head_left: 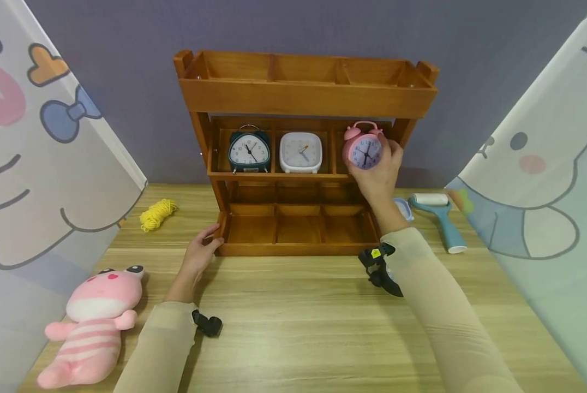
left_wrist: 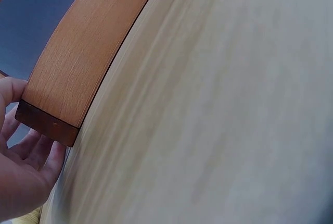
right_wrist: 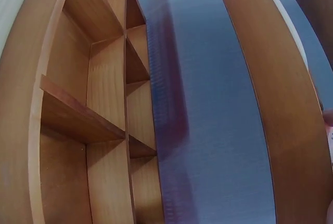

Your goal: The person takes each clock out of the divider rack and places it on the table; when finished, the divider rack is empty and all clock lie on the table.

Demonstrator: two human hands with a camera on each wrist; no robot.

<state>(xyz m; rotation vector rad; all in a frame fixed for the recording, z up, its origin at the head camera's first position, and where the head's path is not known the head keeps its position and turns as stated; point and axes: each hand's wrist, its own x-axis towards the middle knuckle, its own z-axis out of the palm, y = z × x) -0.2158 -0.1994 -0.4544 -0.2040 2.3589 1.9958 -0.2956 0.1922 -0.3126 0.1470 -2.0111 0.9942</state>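
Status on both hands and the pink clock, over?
Right hand grips pink clock at shelf, right side. Left hand holds shelf, lower left. Nothing seen in the way.

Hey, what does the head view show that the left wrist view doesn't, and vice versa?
Only the head view shows the triangular green alarm clock, the square white clock, the round pink alarm clock in the right hand, the striped pink plush toy and the blue-handled white roller. Only the left wrist view shows the bottom board's end face on the brown wooden shelf. Both show the left hand on that shelf, the pale wooden table and a yellow cord bundle.
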